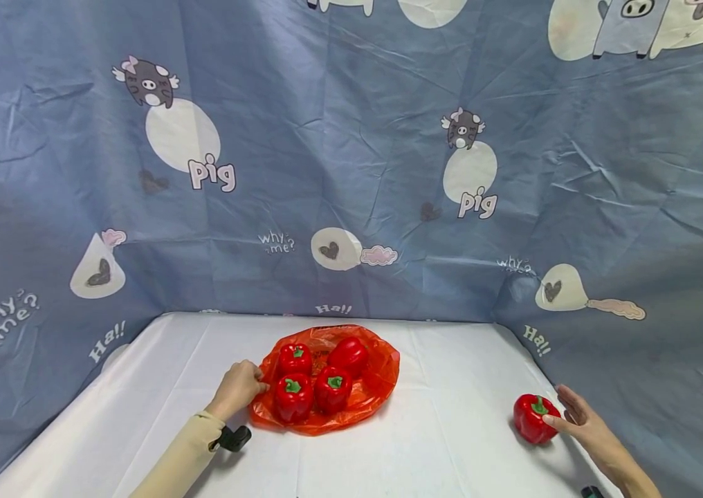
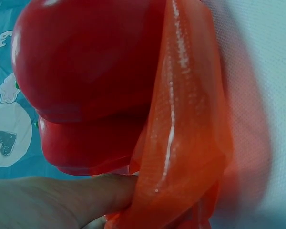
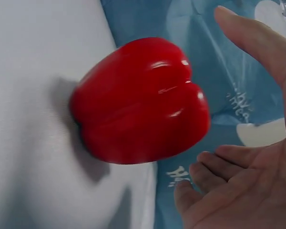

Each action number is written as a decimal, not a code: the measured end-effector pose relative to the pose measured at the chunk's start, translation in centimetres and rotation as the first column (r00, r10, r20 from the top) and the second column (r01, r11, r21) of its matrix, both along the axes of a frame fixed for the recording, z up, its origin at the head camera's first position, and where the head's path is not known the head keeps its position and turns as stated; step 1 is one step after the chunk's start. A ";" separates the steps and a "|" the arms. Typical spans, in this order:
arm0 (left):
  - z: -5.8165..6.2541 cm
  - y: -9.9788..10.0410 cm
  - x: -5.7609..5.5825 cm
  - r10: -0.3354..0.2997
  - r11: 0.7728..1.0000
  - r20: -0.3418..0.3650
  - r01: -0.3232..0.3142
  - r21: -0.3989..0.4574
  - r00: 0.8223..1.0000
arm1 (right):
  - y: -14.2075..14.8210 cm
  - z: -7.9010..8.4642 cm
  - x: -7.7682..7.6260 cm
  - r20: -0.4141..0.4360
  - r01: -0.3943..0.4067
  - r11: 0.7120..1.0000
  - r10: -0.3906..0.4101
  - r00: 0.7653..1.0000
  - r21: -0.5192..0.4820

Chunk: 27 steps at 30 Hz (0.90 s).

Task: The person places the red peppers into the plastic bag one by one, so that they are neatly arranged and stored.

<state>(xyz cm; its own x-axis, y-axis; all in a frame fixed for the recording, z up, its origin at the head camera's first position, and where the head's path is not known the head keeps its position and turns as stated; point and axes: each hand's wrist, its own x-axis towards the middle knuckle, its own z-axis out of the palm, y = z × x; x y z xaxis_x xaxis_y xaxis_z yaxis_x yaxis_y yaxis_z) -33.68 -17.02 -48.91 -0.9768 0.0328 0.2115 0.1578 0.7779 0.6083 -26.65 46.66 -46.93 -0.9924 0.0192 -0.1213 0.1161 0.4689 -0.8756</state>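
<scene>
On the left, my left hand [image 1: 241,389] pinches the near-left rim of a red plastic bag [image 1: 382,377]. In the left wrist view, the thumb [image 2: 105,193] presses on the translucent film beside the glossy peppers. Several red bell peppers [image 1: 293,399] sit in the spread bag, most with green stems up and one lying on its side [image 1: 349,355]. At the right, my right hand [image 1: 588,423] is spread around a single red bell pepper [image 1: 533,419] on the table. In the right wrist view, a gap shows between the pepper [image 3: 143,102] and the fingers.
A white cloth covers the table [image 1: 439,415]. Blue printed fabric [image 1: 351,159] hangs behind it and along both sides, close to my right hand. A dark wrist device [image 1: 233,438] is strapped below my left hand.
</scene>
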 end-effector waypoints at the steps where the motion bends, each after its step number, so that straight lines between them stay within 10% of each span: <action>1: 0.0 0.0 0.0 0.000 1.000 0.002 0.000 0.002 1.000 | -0.1 -0.1 -0.1 0.014 -0.003 1.000 0.003 1.000 0.005; 27: 0.0 0.1 0.1 0.001 1.000 0.000 -0.001 -0.005 1.000 | -1.8 -2.2 -0.9 0.143 0.107 0.984 -0.128 0.981 0.142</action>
